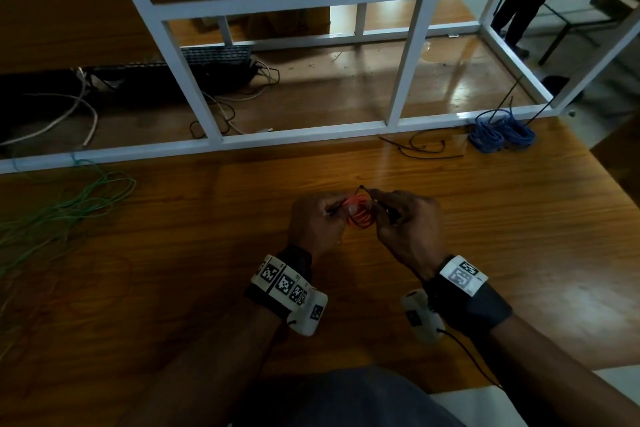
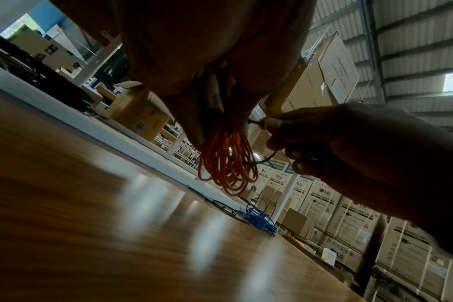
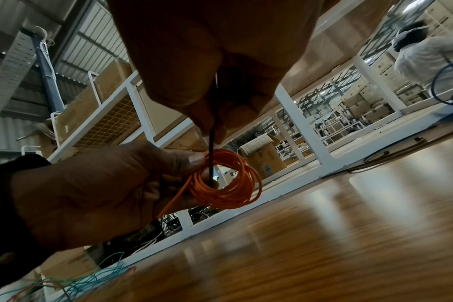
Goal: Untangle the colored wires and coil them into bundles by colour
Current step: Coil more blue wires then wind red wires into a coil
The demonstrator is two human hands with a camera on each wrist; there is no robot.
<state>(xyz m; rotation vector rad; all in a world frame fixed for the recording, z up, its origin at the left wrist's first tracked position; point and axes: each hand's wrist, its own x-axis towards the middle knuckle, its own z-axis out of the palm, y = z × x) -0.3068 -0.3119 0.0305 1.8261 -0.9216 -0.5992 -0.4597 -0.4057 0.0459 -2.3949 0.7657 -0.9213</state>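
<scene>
Above the middle of the wooden table (image 1: pixel 485 236), my left hand (image 1: pixel 317 222) pinches a small coil of orange wire (image 1: pixel 360 215) between thumb and fingers. The coil (image 2: pixel 226 163) hangs below the fingers in the left wrist view. My right hand (image 1: pixel 405 218) pinches a thin black tie (image 3: pixel 212 143) that passes through the orange coil (image 3: pixel 228 190). The right hand (image 2: pixel 336 143) holds the tie's end beside the coil. Loose green wire (image 1: pixel 62 211) sprawls at the table's left. A coiled blue bundle (image 1: pixel 502 135) lies at the far right.
Spare black ties (image 1: pixel 422 149) lie near the blue bundle. A white metal frame (image 1: pixel 214 142) runs along the table's far edge, with cables and a dark device (image 1: pixel 173 76) on the floor beyond. Stacked cardboard boxes (image 2: pixel 349 220) stand further off. A person in white (image 3: pixel 427 53) is at the far right.
</scene>
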